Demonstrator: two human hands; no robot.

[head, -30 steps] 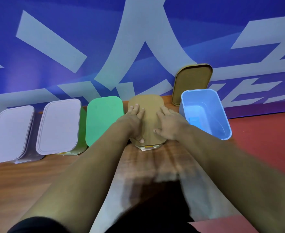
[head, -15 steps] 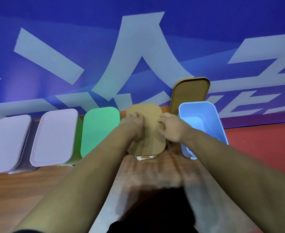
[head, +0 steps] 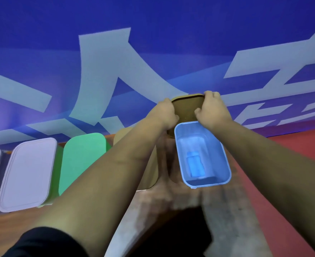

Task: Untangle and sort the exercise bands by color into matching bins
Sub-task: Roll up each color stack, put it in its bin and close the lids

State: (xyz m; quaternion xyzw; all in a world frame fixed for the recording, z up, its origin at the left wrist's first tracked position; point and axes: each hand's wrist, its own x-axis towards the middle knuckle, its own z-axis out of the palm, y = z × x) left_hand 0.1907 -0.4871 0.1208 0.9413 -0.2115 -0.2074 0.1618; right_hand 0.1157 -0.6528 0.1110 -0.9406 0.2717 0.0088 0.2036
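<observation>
Together, left hand (head: 164, 113) and right hand (head: 211, 110) grip tan lid (head: 187, 106) at blue banner (head: 153, 25) behind wooden table (head: 8, 227).

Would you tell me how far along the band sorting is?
Done: a blue band lies in the open blue bin, and the green lid and lavender lid sit on bins to its left. In hand: left hand and right hand grip the tan lid standing behind it. Left: probably lidding the blue bin; no loose bands show.
</observation>
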